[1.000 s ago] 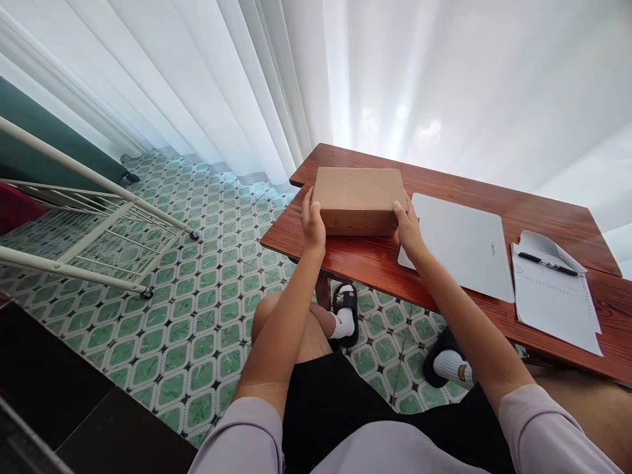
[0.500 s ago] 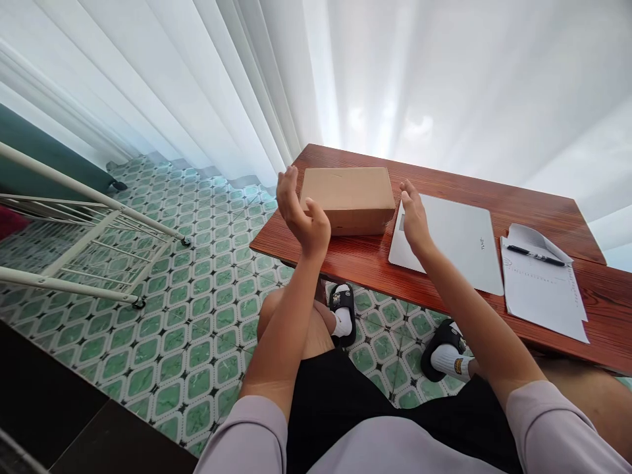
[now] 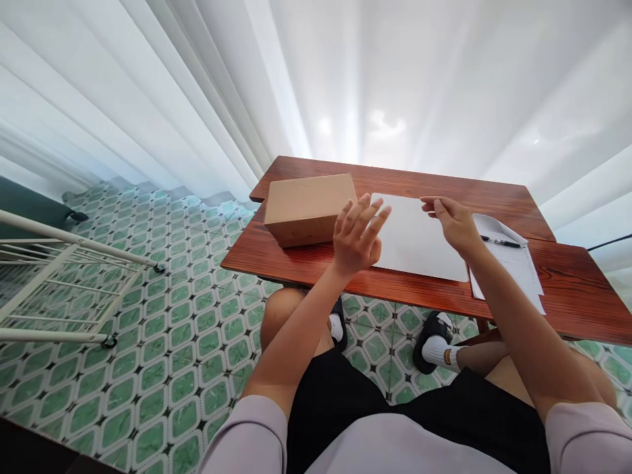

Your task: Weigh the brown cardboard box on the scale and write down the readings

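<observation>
My left hand [image 3: 358,237] is raised between the brown cardboard box [image 3: 311,201] and the closed silver laptop [image 3: 417,243]. Its fingers are spread and nothing is in them. The box is shut and sits at the left of the table. Over the laptop's right side hovers my right hand [image 3: 454,224], its fingers stretched to the left with the thumb close to them and no object visible there. That hand and forearm hide part of the laptop's right edge.
Papers [image 3: 518,270] with a black pen [image 3: 501,241] on top lie right of the laptop on the reddish wooden table [image 3: 577,283]. White curtains [image 3: 395,79] hang behind. A white wheeled rack [image 3: 74,283] stands on the tiled floor at left.
My left hand has moved from the box's left side to its right, and its fingers have spread. My right hand has shifted right across the laptop. The view has turned somewhat right.
</observation>
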Tool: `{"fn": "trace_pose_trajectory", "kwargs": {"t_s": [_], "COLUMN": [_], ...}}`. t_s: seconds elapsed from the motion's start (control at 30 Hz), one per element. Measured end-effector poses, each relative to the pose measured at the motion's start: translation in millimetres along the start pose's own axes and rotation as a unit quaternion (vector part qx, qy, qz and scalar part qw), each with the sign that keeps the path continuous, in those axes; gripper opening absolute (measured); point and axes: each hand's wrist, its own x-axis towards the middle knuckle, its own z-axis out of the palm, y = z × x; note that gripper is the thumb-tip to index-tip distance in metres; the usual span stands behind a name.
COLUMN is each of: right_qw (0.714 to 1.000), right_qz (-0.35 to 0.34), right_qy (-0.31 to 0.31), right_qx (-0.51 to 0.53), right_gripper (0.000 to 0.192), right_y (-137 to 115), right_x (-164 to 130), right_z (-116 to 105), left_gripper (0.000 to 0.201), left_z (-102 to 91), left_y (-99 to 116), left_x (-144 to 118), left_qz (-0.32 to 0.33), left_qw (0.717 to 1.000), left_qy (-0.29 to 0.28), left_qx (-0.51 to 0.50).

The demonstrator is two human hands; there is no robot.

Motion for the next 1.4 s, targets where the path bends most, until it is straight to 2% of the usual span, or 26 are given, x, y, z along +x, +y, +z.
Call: {"fn": "trace_pose_trajectory", "kwargs": {"t_s": [0.13,0.23,0.4,0.5,0.63,0.7,0.77,0.93,1.03,1.17,1.27,1.4], "right_qw": [0.997,0.988,0.967,0.945,0.92,0.918,0.905,0.831,0.817,0.824,0.826,0.822], "right_qz": [0.02,0.041,0.149,0.147,0.125,0.123,0.112,0.05,0.02,0.006,0.006,0.005], "right_qy": [0.03,0.031,0.023,0.023,-0.012,-0.017,-0.031,-0.069,-0.08,-0.072,-0.073,-0.052], "right_qx": [-0.067,-0.143,-0.206,-0.291,-0.371,-0.376,-0.409,-0.55,-0.57,-0.562,-0.56,-0.567], "right_gripper": [0.058,0.058,0.038,0.032,0.043,0.045,0.044,0.036,0.031,0.025,0.024,0.029], "right_y": [31,64,116,133,146,150,151,141,137,143,150,151], "right_x": [-10,-20,-42,-56,-67,-70,-72,-74,-73,-71,-68,-67], "right_z": [-53,-97,-159,-180,-188,-187,-185,-180,-181,-182,-182,-186], "left_gripper": [0.06,0.057,0.044,0.044,0.043,0.043,0.042,0.038,0.038,0.04,0.044,0.05], "left_z": [16.3,27.0,45.8,53.6,56.2,57.4,61.2,89.6,116.1,148.2,162.2,167.6], "left_y": [23,44,73,85,96,103,112,152,181,211,222,223], "left_x": [-7,-12,-22,-30,-32,-27,-18,4,9,0,-10,-22], "left_qz": [0.071,0.169,0.335,0.406,0.473,0.49,0.512,0.564,0.566,0.542,0.506,0.464], "left_qw": [0.994,0.98,0.933,0.898,0.854,0.838,0.819,0.784,0.781,0.788,0.801,0.816], "left_qy": [-0.082,-0.102,-0.129,-0.165,-0.208,-0.233,-0.249,-0.232,-0.221,-0.246,-0.277,-0.305], "left_qx": [-0.025,-0.024,-0.016,-0.04,-0.062,-0.065,-0.071,-0.116,-0.143,-0.157,-0.162,-0.157]}}
